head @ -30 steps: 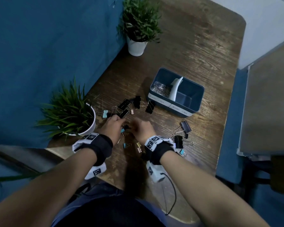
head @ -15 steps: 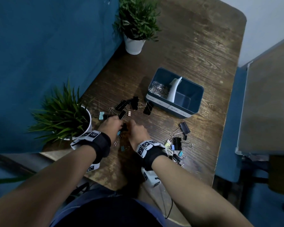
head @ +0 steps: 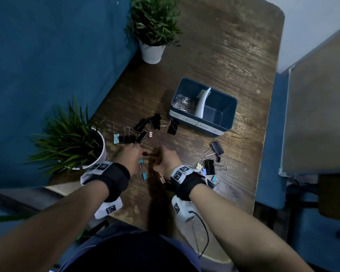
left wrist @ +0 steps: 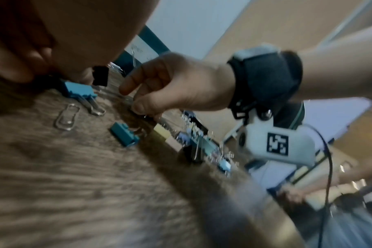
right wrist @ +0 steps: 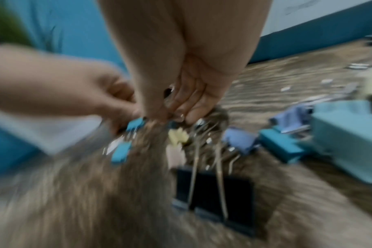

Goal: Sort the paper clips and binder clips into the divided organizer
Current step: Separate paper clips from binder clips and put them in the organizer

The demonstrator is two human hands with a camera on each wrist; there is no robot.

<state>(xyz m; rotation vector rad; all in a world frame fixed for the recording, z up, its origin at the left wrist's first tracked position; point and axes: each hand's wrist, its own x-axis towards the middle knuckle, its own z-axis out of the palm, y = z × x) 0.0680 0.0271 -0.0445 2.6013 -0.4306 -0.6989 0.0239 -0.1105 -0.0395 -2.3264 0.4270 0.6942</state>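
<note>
Two bare hands meet low over a wooden table (head: 224,61), knuckles up, fingertips almost touching. The right hand (head: 168,160) has its fingers curled down with thumb and fingertips pinched together at the tabletop; what they pinch is too blurred to tell. The left hand (head: 131,157) is also curled, fingertips down among the clips; its grip cannot be told. Just below them lie small blue binder clips (head: 145,176) and one loose paper clip (left wrist: 66,117). At 12 o'clock from the hands sits a cluster of black binder clips (head: 140,125); at 3 o'clock, a second mixed pile (head: 209,166). The divided organizer (head: 227,122) stands at 1 o'clock, silver paper clips (head: 185,104) heaped in its left compartment. Two potted plants (head: 152,53) stand at 9 and 12 o'clock.
</note>
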